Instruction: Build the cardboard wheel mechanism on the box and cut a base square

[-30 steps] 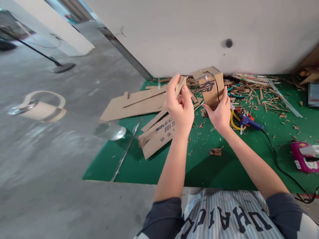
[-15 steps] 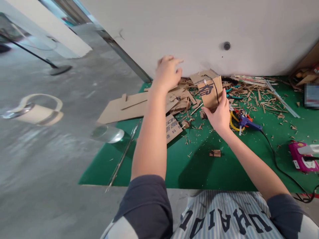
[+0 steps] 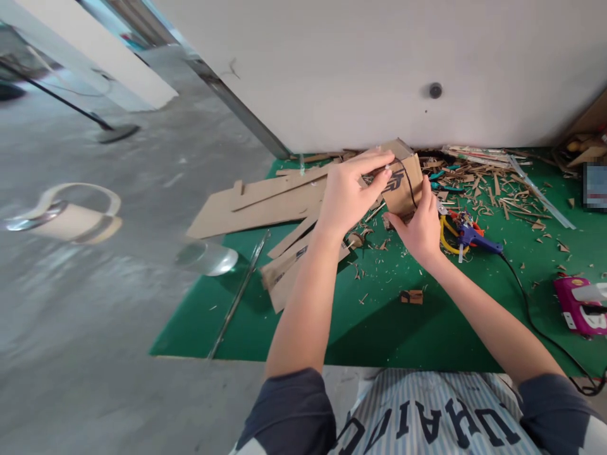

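A small cardboard box [image 3: 398, 189] with dark printing is held up above the table. Around its side runs a black cord [image 3: 410, 180]. My right hand [image 3: 420, 227] grips the box from below and the right, thumb underneath. At its front left, my left hand [image 3: 351, 189] has thumb and fingertips drawn together beside a tiny whitish bit near the cord. Whatever lies between those fingertips is too small to make out. The left hand and forearm cover part of the box and of the cardboard behind.
Large cardboard sheets [image 3: 265, 193] and scraps lie on the green table [image 3: 379, 335]. Right of the box are a blue glue gun [image 3: 478, 239], pliers [image 3: 446, 186] and a magenta power strip [image 3: 576, 303]. A clear cup [image 3: 208, 258] lies left; a small cardboard piece [image 3: 411, 296] sits in front.
My left hand has come down and right, from the air onto the front of the box. My right hand keeps its hold on the box, nearly in place.
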`<state>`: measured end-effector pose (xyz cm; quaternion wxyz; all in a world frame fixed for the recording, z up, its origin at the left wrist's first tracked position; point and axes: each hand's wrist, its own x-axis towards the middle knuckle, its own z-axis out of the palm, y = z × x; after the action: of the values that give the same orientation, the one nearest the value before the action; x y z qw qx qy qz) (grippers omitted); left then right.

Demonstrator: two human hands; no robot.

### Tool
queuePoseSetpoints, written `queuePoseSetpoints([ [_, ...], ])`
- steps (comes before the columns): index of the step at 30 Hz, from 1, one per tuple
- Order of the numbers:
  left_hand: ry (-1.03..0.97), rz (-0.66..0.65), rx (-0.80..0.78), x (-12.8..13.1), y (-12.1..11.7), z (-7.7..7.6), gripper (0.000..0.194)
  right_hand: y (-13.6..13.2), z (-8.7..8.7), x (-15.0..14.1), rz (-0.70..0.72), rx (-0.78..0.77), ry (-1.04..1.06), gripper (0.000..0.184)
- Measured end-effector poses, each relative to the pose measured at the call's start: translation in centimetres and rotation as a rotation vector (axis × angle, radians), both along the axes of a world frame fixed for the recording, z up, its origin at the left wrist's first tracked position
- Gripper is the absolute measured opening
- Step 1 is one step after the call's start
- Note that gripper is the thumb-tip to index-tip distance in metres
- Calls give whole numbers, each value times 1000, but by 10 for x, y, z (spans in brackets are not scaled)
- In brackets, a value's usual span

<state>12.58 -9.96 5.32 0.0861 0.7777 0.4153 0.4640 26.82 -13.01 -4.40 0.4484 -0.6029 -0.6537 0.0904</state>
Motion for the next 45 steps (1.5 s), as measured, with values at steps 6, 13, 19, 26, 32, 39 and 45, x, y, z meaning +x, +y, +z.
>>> queuePoseSetpoints([
  [6,-258,10,43,5,0,-20,24,-13,10,9,89,-87,-71,96],
  [13,-171,-34,112,2,7,-27,28,-38,64,52,148,-371,-571,64],
  [19,49,-39,147,-1,20,-15,34,-51,120,88,302,-566,-807,34],
  [26,108,29,179,7,8,-2,28,-31,106,81,332,-514,-351,42],
  [32,185,50,190,9,16,-5,25,-33,76,72,700,-707,-304,38],
  [39,266,70,228,1,37,-10,28,-91,105,89,1197,-700,-548,39],
  [45,361,173,229,3,5,-8,31,-117,156,126,1011,-284,-615,38],
])
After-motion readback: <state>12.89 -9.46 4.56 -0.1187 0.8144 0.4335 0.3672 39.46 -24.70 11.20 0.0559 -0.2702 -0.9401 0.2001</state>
